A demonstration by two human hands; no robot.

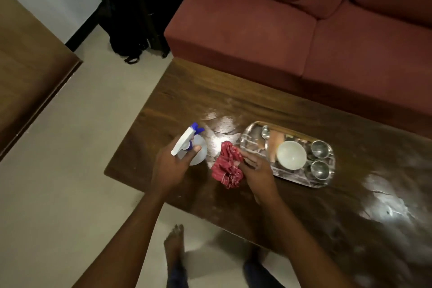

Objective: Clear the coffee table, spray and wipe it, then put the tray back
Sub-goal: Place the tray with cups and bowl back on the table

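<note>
My left hand grips a clear spray bottle with a white and blue trigger head, held over the left end of the dark wooden coffee table. Just to its right, my right hand holds a crumpled red patterned cloth above the tabletop. A shiny metal tray lies on the table right of the cloth. On it are a white bowl, two small steel cups and a spoon. Wet, glossy patches show on the tabletop.
A dark red sofa runs along the table's far side. Black bags stand against the wall at the back left. A wooden furniture edge juts in at the left. My bare feet stand on the pale floor by the table's near edge.
</note>
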